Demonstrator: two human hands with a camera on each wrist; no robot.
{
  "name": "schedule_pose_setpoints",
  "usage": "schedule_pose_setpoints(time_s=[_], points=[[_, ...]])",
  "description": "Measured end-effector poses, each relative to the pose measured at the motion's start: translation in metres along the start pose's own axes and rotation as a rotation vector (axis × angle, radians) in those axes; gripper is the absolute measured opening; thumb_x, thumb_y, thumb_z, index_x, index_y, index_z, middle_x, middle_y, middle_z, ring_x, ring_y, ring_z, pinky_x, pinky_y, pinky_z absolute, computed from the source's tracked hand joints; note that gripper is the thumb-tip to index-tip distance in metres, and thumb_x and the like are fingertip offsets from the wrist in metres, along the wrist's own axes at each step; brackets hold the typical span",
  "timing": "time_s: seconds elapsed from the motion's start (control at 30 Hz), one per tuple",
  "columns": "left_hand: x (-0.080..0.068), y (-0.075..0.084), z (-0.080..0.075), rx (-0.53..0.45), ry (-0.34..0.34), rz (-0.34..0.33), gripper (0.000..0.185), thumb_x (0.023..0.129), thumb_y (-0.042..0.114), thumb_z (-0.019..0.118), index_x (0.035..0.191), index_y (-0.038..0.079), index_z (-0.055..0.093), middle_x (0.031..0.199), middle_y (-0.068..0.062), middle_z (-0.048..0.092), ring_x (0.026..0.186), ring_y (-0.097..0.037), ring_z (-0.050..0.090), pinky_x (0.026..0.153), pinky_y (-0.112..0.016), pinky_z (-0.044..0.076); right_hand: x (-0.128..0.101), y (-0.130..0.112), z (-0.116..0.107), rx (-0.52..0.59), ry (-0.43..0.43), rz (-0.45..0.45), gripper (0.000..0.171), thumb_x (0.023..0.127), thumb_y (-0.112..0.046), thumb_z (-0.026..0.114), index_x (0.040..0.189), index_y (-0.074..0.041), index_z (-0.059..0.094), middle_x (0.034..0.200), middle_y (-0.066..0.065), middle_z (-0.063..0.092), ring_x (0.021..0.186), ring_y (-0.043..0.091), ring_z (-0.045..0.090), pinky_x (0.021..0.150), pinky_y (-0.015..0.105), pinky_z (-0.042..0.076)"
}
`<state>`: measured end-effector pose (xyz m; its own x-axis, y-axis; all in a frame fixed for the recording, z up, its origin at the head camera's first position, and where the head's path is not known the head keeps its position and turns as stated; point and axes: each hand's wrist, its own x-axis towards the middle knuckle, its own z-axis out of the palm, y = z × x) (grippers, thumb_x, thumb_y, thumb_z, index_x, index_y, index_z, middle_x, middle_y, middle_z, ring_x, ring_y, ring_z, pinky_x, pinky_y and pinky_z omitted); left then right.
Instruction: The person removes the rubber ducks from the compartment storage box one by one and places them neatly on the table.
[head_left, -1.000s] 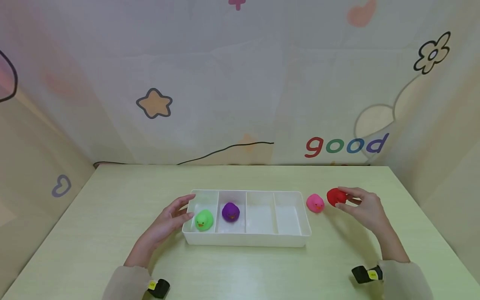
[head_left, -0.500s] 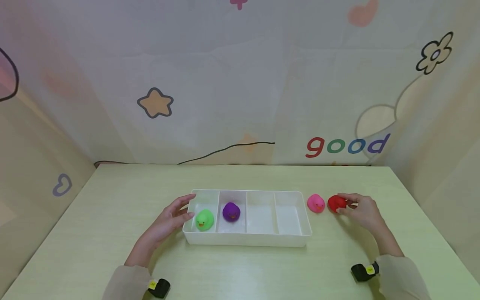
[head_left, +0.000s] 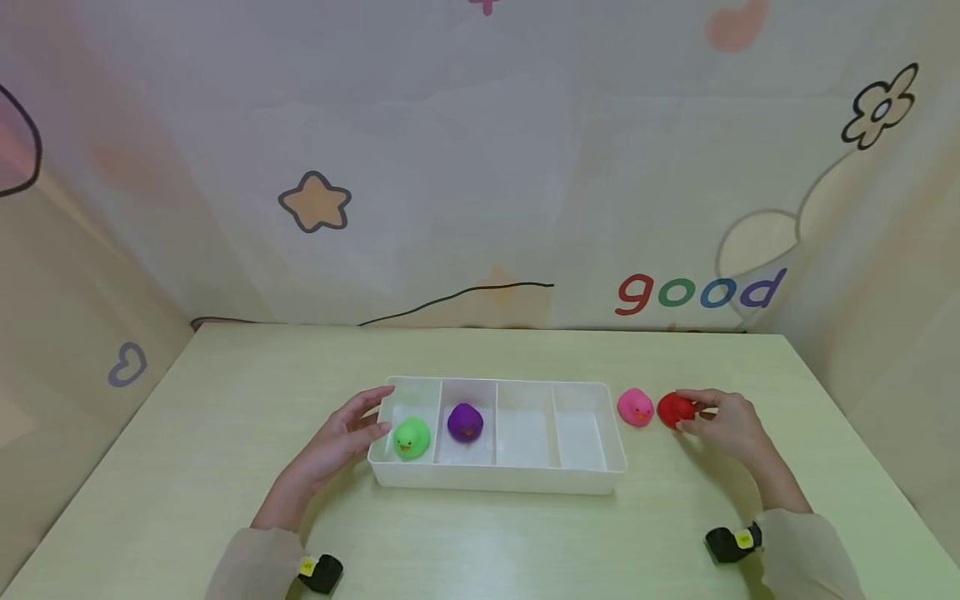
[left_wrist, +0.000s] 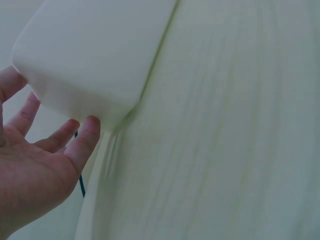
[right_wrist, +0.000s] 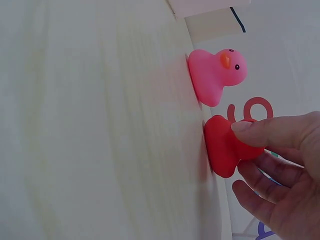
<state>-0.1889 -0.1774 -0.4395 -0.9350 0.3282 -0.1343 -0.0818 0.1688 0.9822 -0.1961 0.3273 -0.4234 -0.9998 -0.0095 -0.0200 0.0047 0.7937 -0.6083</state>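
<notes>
Then, on a pale green counter (head_left: 187, 467), a person's left hand (head_left: 333, 442) rested against the nine o'clock end of a white divided tray (head_left: 495, 482), its fingers (left_wrist: 82, 145) straight and spread along the wall, apparently to keep the tray from sliding. Inside, a green duck (head_left: 411, 437) sat in the first compartment from that end and a purple duck (head_left: 465, 422) in the second; the two compartments toward three o'clock held nothing. Just beyond the tray's three o'clock end, a pink duck (head_left: 635, 407) stood upright on the counter, beak facing the camera wearer. Immediately at its three o'clock side, close but apart, the red duck (head_left: 676, 409) also sat on the counter, pinched by the right hand (head_left: 726, 427), whose thumb and fingers (right_wrist: 265, 132) were curled round the toy's head from the three o'clock side. Judging by that grip, the hand was placed to handle the toy without nudging its pink neighbour.
</notes>
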Motion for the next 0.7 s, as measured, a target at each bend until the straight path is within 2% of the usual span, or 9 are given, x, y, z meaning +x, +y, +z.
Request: schedule_pose_setpoints(time_s=[0.2, 0.5, 0.7], points=[[0.001, -0.001, 0.000, -0.011, -0.006, 0.012, 0.056, 0.088, 0.022, 0.060, 0.139, 0.018, 0.035, 0.145, -0.014, 0.025, 0.128, -0.037, 0.033, 0.097, -0.050, 0.037, 0.000, 0.002, -0.001, 0.002, -0.001, -0.016, 0.046, 0.078, -0.007, 0.069, 0.119, 0.007, 0.055, 0.113, 0.030, 0.053, 0.099, 0.041, 0.049, 0.078, 0.045, 0.050], [0.002, -0.001, 0.002, -0.005, -0.001, -0.001, 0.057, 0.088, 0.022, 0.060, 0.138, 0.017, 0.035, 0.146, -0.014, 0.024, 0.129, -0.039, 0.030, 0.098, -0.052, 0.034, -0.007, -0.001, -0.005, 0.087, 0.056, -0.075, 0.052, 0.079, -0.008, 0.069, 0.124, 0.007, 0.050, 0.125, 0.029, 0.045, 0.105, 0.041, 0.048, 0.086, 0.047, 0.043], [0.001, 0.000, 0.001, 0.001, 0.003, 0.003, 0.056, 0.088, 0.021, 0.060, 0.138, 0.017, 0.035, 0.146, -0.014, 0.024, 0.129, -0.040, 0.029, 0.098, -0.054, 0.033, -0.012, -0.008, -0.002, 0.088, 0.143, -0.143, 0.047, 0.078, -0.003, 0.069, 0.121, 0.007, 0.053, 0.122, 0.027, 0.049, 0.107, 0.040, 0.048, 0.083, 0.042, 0.043]])
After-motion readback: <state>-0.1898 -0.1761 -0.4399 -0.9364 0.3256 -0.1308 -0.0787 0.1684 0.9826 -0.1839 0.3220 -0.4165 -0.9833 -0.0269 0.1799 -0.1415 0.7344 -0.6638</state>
